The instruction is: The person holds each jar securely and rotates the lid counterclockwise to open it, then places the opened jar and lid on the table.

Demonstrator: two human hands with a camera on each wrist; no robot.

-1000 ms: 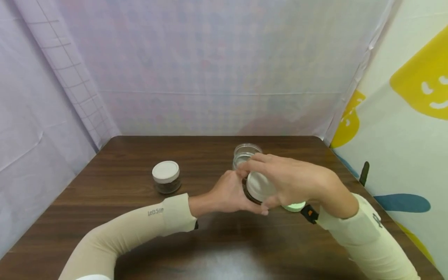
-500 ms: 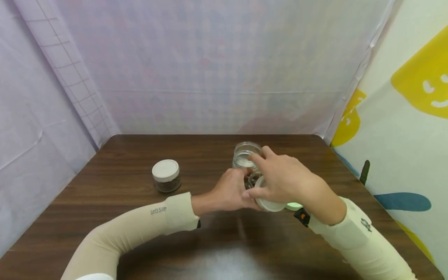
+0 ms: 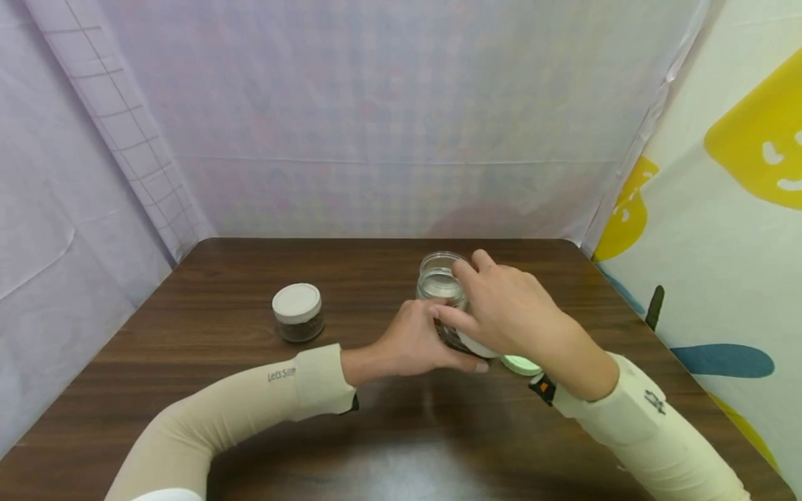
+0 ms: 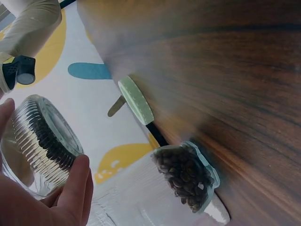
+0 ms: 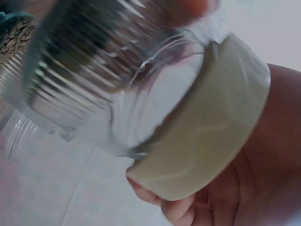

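Note:
My left hand point(image 3: 410, 341) grips a ribbed clear jar point(image 4: 47, 146) with dark contents, tilted above the table. My right hand point(image 3: 516, 309) holds a white screw lid point(image 5: 207, 122) against the jar's mouth. In the right wrist view the lid sits at a slant to the rim, with a gap on one side. Just behind the hands stands an uncovered clear jar point(image 3: 441, 282). A pale green lid point(image 3: 521, 364) lies on the table beneath my right hand, partly hidden by it.
Left of my hands stands a clear jar with a white lid point(image 3: 297, 313) and dark contents. A jar of coffee beans point(image 4: 183, 176) shows in the left wrist view. Hanging cloth point(image 3: 401, 125) borders the dark wooden table point(image 3: 351, 261) at the back and sides.
The lid, which covered the jar's mouth a second ago, swung down toward me, baring the jar's opening. Now it is raised a little and pressed edge-on against the jar. The left hand has barely moved.

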